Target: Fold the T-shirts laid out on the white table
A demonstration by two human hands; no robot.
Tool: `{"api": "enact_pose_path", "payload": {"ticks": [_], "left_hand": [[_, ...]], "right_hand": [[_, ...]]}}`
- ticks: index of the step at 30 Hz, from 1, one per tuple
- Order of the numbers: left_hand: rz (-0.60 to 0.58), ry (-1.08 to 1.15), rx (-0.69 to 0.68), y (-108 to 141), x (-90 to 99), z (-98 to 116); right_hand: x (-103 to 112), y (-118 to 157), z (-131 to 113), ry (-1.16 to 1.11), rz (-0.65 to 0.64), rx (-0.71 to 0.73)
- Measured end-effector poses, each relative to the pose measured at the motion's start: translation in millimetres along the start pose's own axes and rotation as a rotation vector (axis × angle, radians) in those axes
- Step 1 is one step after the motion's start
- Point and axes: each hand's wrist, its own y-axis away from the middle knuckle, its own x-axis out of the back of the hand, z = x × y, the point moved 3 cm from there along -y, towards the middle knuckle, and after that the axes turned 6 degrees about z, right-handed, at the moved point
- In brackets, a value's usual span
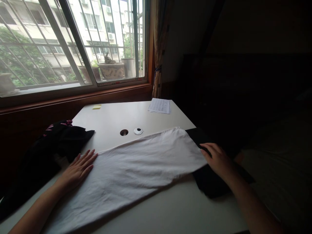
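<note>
A pair of white trousers (pixel 136 162), folded lengthwise, stretches across the white table from the lower left to the right. My left hand (pixel 79 169) lies flat on its upper left part, fingers stretched out. At the narrower right end, my right hand (pixel 216 159) has thumb and fingers closed at the edge of the cloth. Dark cloth (pixel 207 182) lies beneath that end and under my right hand. Shallow wrinkles run along the white fabric.
Black clothing with pink marks (pixel 65 139) is heaped at the table's left edge. Farther back are papers (pixel 159 106), a yellow note (pixel 97 106), a cable hole (pixel 124 132) and a round white cap (pixel 138 131). A barred window (pixel 109 39) stands behind the table (pixel 114 113).
</note>
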Motion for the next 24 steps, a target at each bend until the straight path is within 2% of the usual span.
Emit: {"api": "enact_pose_path", "payload": {"ticks": [3, 6, 8, 10, 13, 15, 17, 20, 24], "left_hand": [[-0.010, -0.010, 0.005, -5, 5.5, -8], [0.042, -0.029, -0.018, -18, 19.0, 10], [0.112, -0.025, -0.067, -32, 30.7, 41], [0.147, 0.012, -0.118, -46, 38.4, 82], [0.148, 0.057, -0.186, -64, 36.4, 143], [0.128, 0.089, -0.182, -71, 27.5, 169], [0.084, 0.102, -0.149, -73, 16.3, 177], [0.057, 0.106, -0.117, -71, 3.9, 168], [0.108, 0.110, -0.108, -67, -2.5, 144]], "right_hand": [[-15, 4, -75, -0.049, -0.096, 0.243], [-40, 11, -140, -0.041, -0.212, 0.430], [-57, 16, -175, -0.045, -0.263, 0.485], [-73, 22, -204, -0.065, -0.329, 0.527], [-87, 34, -233, -0.140, -0.418, 0.601], [-91, 40, -238, -0.190, -0.440, 0.640], [-91, 43, -229, -0.194, -0.439, 0.648], [-89, 38, -195, -0.118, -0.397, 0.593], [-88, 31, -152, -0.022, -0.320, 0.503]]}}
